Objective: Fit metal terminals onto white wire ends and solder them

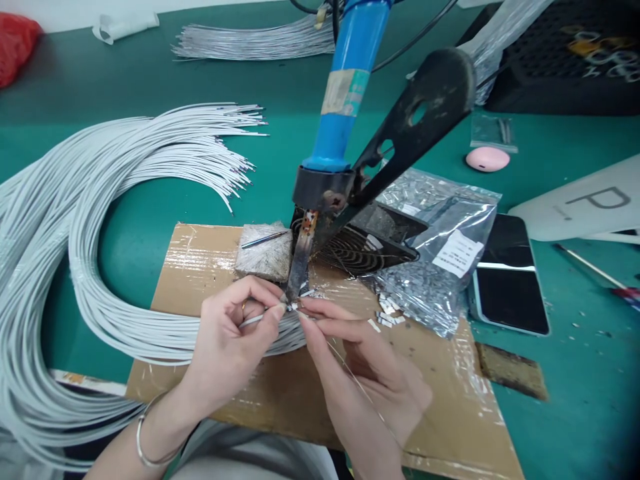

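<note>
A blue-handled soldering iron (336,100) is clamped tip-down in a black bracket (400,140). Right at its tip, my left hand (237,347) is closed in a pinch on the end of a light grey cable (253,321). My right hand (363,373) meets it from the other side, thumb and fingers pinched on a thin solder wire (357,383) that trails back over the palm. Between the fingertips shows a tiny pale piece (293,307), too small to make out clearly. Beneath the hands pass more grey cables from a large bundle (135,333).
Brown cardboard (280,400) covers the green table. Behind the hands stand a fibrous block (265,257) and a black coil holder (350,247). Small metal tabs (387,312) lie by a plastic bag (440,233); a phone (513,280) is to the right.
</note>
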`<state>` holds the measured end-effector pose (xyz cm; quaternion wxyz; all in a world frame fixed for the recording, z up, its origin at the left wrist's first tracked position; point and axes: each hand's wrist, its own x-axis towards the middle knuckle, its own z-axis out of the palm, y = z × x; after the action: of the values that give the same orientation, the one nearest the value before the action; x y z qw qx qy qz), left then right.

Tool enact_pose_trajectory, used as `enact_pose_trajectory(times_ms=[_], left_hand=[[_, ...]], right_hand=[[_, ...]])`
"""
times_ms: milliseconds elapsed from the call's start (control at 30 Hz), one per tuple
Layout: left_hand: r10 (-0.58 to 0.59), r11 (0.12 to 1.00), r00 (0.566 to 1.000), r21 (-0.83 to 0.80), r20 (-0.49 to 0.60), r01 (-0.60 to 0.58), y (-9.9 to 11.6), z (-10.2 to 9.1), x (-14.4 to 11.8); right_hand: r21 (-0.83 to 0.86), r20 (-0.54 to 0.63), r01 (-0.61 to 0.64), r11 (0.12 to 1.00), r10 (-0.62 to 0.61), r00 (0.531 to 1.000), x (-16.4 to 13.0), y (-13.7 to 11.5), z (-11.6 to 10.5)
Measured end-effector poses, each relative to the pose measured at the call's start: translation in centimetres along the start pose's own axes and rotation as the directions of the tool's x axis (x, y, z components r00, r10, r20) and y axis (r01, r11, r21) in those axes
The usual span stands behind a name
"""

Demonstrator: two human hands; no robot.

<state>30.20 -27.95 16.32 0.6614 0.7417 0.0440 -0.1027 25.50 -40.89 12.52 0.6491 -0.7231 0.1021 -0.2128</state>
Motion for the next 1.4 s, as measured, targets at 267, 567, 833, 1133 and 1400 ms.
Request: enact_pose_trajectory(times_ms=[267,567,833,1133,1400], left_hand=[[-0.045,0.999,0.999,-0.03,0.0,0.045,0.1,-0.1,0.1],[-0.049,0.998,0.999,-0.048,0.018,0.05,0.0,0.0,0.1],[-0.069,0.994,0.997,-0.086,0.045,0.073,-0.3,-0.2,-0.1],[-0.213,0.967,0.966,-0.107,0.145,0.229,-1.4,-0.9,-1.9],[-0.295,0.955,0.933,0.024,0.204,0.297,-1.3,-1.3,-3.8]], right_hand=[[-0.017,0.042,0.037,0.999,-0.036,0.998,0.1,0.5,-0.2],[-0.017,0.04,0.022,1.0,-0.022,0.999,0.1,0.3,-0.3],[-0.004,0.045,0.024,1.0,-0.024,0.999,0.0,0.7,-0.1],[-0.228,0.101,-0.007,0.974,0.031,0.994,-0.2,0.7,-1.6],[-0.092,0.252,-0.101,0.991,0.121,0.96,-0.8,0.6,-1.7]])
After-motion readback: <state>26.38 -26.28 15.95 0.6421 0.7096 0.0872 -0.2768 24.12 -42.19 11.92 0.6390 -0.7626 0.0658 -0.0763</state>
